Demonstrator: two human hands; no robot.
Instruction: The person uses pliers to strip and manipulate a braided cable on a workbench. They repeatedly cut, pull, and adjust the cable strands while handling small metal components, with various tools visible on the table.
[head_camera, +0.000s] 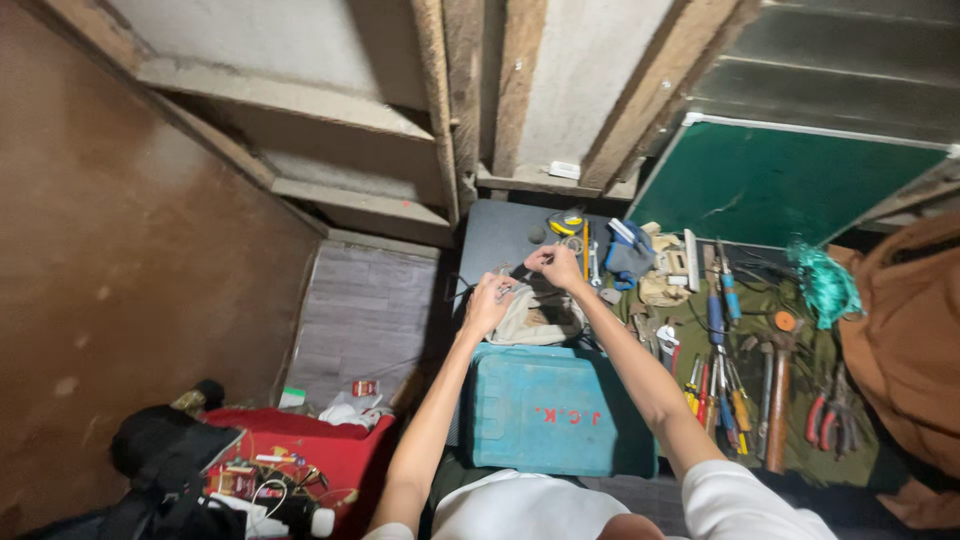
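A cramped workshop corner held a low surface (500, 235) below bare timber wall framing. A teal plastic case (545, 410) with red lettering lay at its near edge, a row of hand tools (745, 390) along its right side. Both hands were raised over a beige cloth (535, 320): the left hand (487, 303) curled closed, the right hand (556, 266) pinching a small dark part (527, 271), too small to identify. The work looked unfinished.

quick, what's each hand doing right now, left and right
Left hand: fingers curled, resting on the beige cloth; whether it grips anything cannot be told.
Right hand: fingertips pinched on something small; too small to identify.
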